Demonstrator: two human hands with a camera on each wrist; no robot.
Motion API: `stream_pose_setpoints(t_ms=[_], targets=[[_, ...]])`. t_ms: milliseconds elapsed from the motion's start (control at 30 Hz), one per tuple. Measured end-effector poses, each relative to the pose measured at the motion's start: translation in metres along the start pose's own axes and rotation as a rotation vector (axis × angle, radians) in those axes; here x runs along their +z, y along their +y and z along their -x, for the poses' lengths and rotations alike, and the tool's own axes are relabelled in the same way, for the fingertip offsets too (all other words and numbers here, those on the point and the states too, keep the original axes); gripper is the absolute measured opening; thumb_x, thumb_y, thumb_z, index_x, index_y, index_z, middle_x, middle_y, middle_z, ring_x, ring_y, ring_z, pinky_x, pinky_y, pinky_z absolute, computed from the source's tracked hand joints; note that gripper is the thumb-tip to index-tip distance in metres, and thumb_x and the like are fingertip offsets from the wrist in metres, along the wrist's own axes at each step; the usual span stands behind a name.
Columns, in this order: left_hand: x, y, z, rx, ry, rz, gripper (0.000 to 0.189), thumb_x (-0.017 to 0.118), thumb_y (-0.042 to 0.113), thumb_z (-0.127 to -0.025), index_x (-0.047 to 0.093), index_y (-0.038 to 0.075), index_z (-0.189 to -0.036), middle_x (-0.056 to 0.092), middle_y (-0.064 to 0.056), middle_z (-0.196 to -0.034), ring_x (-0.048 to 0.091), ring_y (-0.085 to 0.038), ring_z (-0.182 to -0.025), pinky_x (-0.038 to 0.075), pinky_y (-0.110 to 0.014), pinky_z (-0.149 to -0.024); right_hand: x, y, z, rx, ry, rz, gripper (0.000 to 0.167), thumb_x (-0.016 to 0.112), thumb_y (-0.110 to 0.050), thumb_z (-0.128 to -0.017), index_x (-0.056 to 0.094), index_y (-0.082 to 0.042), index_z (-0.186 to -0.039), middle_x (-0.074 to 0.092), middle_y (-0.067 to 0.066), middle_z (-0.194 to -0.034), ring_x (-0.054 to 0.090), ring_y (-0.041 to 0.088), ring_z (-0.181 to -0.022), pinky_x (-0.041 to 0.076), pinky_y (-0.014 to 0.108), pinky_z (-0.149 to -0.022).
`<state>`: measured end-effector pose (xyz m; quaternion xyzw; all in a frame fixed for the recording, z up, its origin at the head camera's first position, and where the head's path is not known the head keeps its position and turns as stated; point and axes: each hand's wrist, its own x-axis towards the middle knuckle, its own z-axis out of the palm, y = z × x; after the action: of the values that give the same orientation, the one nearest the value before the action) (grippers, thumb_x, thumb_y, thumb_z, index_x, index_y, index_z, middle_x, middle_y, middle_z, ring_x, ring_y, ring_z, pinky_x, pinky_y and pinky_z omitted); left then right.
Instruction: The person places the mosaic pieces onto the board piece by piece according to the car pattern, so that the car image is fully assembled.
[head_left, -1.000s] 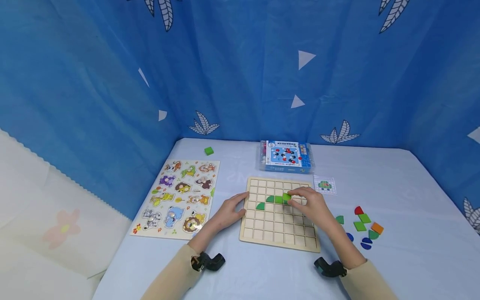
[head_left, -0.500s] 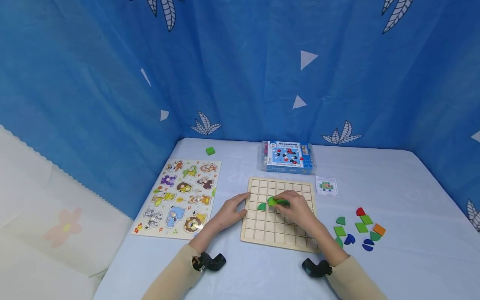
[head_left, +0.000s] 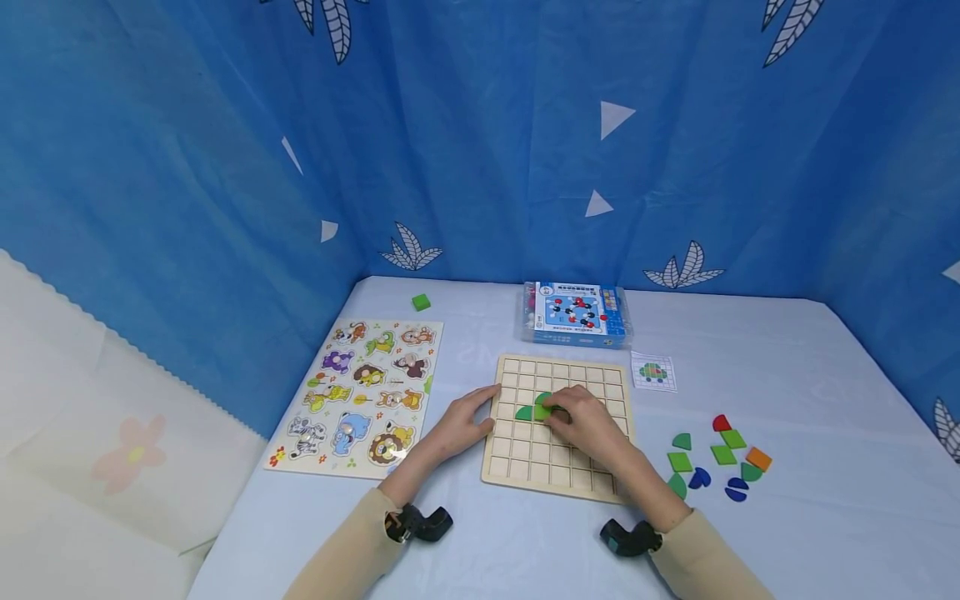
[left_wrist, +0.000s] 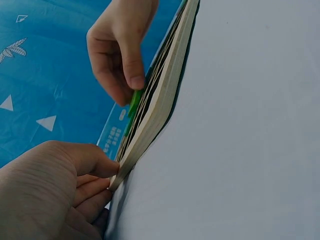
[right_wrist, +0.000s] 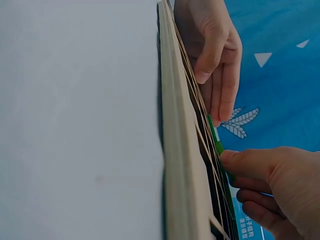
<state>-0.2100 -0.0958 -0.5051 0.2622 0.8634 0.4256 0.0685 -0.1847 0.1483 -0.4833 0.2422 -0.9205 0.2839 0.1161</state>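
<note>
A wooden grid board [head_left: 525, 473] lies flat in the middle of the table in the head view. My right hand [head_left: 587, 421] pinches a light green square tile [head_left: 541, 412] between thumb and fingers, low over the grid. Just left of that tile sits a dark green quarter-round piece [head_left: 523, 413], and another green rounded piece [head_left: 543, 397] shows above it. The rest of the green row is hidden under the right hand. Along the board's left edge rests my left hand [head_left: 459, 423], its extended fingers and thumb touching the rim.
Loose green, red, orange and blue pieces [head_left: 723, 455] lie right of the board. A small pattern card [head_left: 654, 372] is at the upper right, a boxed molecule set [head_left: 576, 315] behind. An animal puzzle [head_left: 356, 398] lies left, with a lone green square [head_left: 421, 302] beyond it.
My right hand has moved left and slightly nearer across the board, carrying the green square tile to beside the leftmost green piece. The left hand stays at the board's edge.
</note>
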Motion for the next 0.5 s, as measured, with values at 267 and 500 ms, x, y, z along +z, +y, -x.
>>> stream_pose_setpoints(t_ms=[267, 500], targets=[[-0.0008, 0.0009, -0.0005, -0.013, -0.007, -0.011, 0.057, 0.059, 0.005, -0.088, 0.040, 0.001, -0.142, 0.041, -0.013, -0.144, 0.034, -0.025, -0.134, 0.028, -0.036, -0.111, 0.0012, 0.0007, 0.0006, -0.018, -0.024, 0.030, 0.027, 0.079, -0.014, -0.076, 0.072, -0.009, -0.101, 0.069, 0.003, -0.099, 0.059, 0.021, -0.098, 0.053, 0.036, -0.083], [-0.0013, 0.0030, 0.0000, -0.014, -0.007, -0.010, 0.058, 0.059, 0.004, -0.088, 0.040, 0.000, -0.142, 0.041, -0.014, -0.144, 0.034, -0.027, -0.134, 0.028, -0.037, -0.111, 0.0007, 0.0005, 0.0009, -0.022, -0.022, 0.052, 0.025, 0.079, -0.014, -0.076, 0.072, -0.011, -0.100, 0.068, 0.001, -0.100, 0.059, 0.020, -0.098, 0.053, 0.035, -0.082]])
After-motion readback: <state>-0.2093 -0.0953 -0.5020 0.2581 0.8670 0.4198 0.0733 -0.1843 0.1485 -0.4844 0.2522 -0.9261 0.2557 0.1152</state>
